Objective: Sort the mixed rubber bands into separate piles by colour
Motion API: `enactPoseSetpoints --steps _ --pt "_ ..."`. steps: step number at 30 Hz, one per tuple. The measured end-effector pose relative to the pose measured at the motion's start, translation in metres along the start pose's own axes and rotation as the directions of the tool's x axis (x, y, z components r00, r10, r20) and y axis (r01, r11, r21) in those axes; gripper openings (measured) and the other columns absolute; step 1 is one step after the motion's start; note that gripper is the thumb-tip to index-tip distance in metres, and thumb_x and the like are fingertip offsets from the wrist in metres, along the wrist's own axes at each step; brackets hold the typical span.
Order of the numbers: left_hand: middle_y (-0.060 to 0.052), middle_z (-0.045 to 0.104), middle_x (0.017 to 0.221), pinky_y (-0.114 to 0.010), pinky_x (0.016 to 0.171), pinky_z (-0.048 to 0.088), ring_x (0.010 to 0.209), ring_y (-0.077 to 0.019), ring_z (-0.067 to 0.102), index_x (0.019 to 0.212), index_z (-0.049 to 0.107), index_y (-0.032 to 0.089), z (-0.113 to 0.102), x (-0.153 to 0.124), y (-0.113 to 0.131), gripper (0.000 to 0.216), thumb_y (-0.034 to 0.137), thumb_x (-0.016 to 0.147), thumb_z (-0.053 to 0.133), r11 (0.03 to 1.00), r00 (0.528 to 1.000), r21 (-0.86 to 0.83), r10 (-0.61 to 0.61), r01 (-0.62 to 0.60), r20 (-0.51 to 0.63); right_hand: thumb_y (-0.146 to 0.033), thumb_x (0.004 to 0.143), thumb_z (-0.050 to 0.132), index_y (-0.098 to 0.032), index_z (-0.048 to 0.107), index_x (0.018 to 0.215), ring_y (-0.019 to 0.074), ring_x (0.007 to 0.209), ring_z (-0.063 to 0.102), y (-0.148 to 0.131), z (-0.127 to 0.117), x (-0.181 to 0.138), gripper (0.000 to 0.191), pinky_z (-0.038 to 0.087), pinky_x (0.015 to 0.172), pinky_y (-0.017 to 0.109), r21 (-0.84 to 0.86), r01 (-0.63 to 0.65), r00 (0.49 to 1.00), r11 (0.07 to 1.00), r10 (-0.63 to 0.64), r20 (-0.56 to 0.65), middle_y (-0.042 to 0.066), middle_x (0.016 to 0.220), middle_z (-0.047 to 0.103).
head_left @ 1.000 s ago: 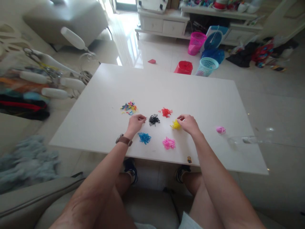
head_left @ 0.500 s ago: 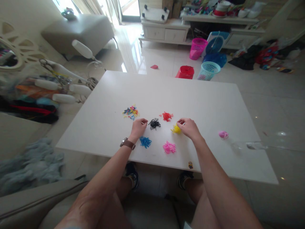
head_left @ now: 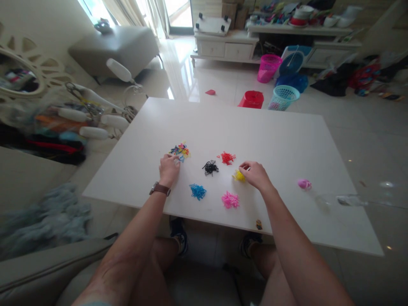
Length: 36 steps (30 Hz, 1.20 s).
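My left hand, with a brown-strapped watch on its wrist, is at the near edge of a mixed-colour pile of small rubber bands. Its thumb and index finger are apart beside some blue bands. My right hand is pinched at the edge of the yellow bands; what lies between its fingertips is hidden. Between my hands are a black pile and a red pile. Closer to me lie a blue pile and a pink pile.
All piles rest on a white table. A pinkish-purple object and a clear object are at the right. A small yellow and dark figure sits by the near edge. Beyond the table stand a red bin and a light-blue basket.
My left hand has moved left, from beside the black pile to the mixed pile. My right hand stays at the yellow pile. The camera view has shifted slightly.
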<state>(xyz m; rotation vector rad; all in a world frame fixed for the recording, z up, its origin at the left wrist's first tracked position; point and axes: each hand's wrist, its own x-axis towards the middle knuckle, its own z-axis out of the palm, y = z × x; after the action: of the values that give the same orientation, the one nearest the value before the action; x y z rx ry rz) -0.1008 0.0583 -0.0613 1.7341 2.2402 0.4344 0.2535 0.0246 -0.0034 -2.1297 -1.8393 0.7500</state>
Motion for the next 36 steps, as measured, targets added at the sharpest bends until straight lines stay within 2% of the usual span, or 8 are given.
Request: enactPoseSetpoints --steps 7,19,23,25,27,30,33,36 --pt "-0.014 0.060 0.127 -0.042 0.093 0.046 0.117 -0.0330 0.054 0.123 0.068 0.024 0.002 0.000 0.001 0.037 0.026 0.087 0.060 1.000 1.000 0.007 -0.021 0.021 -0.006 -0.031 0.083 0.061 -0.024 0.077 0.089 0.0194 0.084 0.070 0.001 -0.001 -0.001 0.019 0.049 0.077 0.027 0.002 0.001 1.000 1.000 -0.001 -0.001 0.004 0.090 0.078" --pt "-0.014 0.062 0.118 -0.046 0.094 0.043 0.119 -0.0343 0.053 0.089 0.073 0.022 -0.003 0.001 0.004 0.017 0.026 0.088 0.057 0.999 0.999 0.031 -0.037 0.037 -0.009 -0.031 0.084 0.061 -0.024 0.077 0.089 0.0190 0.083 0.070 -0.003 -0.004 -0.004 0.018 0.049 0.075 0.027 0.004 0.012 1.000 1.000 -0.012 0.012 0.004 0.090 0.078" --pt "-0.014 0.067 0.109 -0.044 0.093 0.046 0.110 -0.0305 0.060 0.085 0.067 0.019 -0.005 0.006 0.014 0.010 0.023 0.085 0.059 0.971 0.995 -0.217 -0.100 0.101 0.015 -0.030 0.085 0.061 -0.024 0.077 0.089 0.0187 0.081 0.070 -0.002 -0.004 -0.003 0.018 0.049 0.075 0.027 0.016 0.020 1.000 1.000 -0.020 0.005 0.003 0.089 0.078" --pt "-0.011 0.070 0.095 -0.038 0.086 0.050 0.093 -0.0235 0.065 0.083 0.064 0.018 -0.006 0.002 0.028 0.008 0.025 0.083 0.062 0.833 0.984 -0.527 -0.113 0.170 0.139 -0.029 0.085 0.061 -0.023 0.077 0.089 0.0181 0.080 0.069 -0.003 -0.003 -0.003 0.018 0.049 0.075 0.027 0.047 0.055 0.998 0.997 -0.055 0.000 0.004 0.087 0.077" --pt "-0.008 0.072 0.089 -0.033 0.081 0.052 0.081 -0.0169 0.066 0.081 0.061 0.018 -0.007 -0.009 0.047 0.011 0.028 0.081 0.066 0.536 0.951 -0.795 -0.054 0.284 0.304 -0.028 0.085 0.062 -0.022 0.077 0.088 0.0169 0.078 0.068 -0.007 -0.002 -0.004 0.016 0.049 0.074 0.026 0.119 0.111 0.994 0.987 -0.111 -0.003 0.003 0.085 0.077" --pt "-0.008 0.074 0.090 -0.028 0.081 0.054 0.080 -0.0134 0.069 0.082 0.059 0.017 -0.010 -0.033 0.077 0.019 0.025 0.075 0.076 0.173 0.879 -0.879 0.103 0.444 0.465 -0.029 0.085 0.065 -0.020 0.076 0.085 0.0151 0.073 0.067 -0.021 0.003 -0.009 0.014 0.051 0.073 0.026 0.286 0.210 0.976 0.935 -0.216 -0.010 0.003 0.083 0.077" --pt "-0.007 0.075 0.089 -0.025 0.079 0.055 0.077 -0.0117 0.070 0.083 0.061 0.018 -0.013 -0.055 0.096 0.018 0.020 0.075 0.077 0.019 0.835 -0.845 0.140 0.534 0.532 -0.037 0.086 0.068 -0.020 0.076 0.086 0.0149 0.072 0.067 -0.039 0.013 -0.016 0.018 0.052 0.072 0.027 0.460 0.291 0.947 0.839 -0.321 -0.014 0.003 0.085 0.077" --pt "-0.006 0.076 0.088 -0.024 0.078 0.055 0.075 -0.0107 0.070 0.081 0.063 0.017 -0.011 -0.067 0.104 0.014 0.018 0.076 0.075 -0.045 0.826 -0.830 0.142 0.556 0.546 -0.043 0.083 0.073 -0.021 0.076 0.089 0.0154 0.074 0.068 -0.053 0.024 -0.021 0.023 0.053 0.069 0.026 0.569 0.303 0.938 0.764 -0.343 -0.039 0.004 0.086 0.077"
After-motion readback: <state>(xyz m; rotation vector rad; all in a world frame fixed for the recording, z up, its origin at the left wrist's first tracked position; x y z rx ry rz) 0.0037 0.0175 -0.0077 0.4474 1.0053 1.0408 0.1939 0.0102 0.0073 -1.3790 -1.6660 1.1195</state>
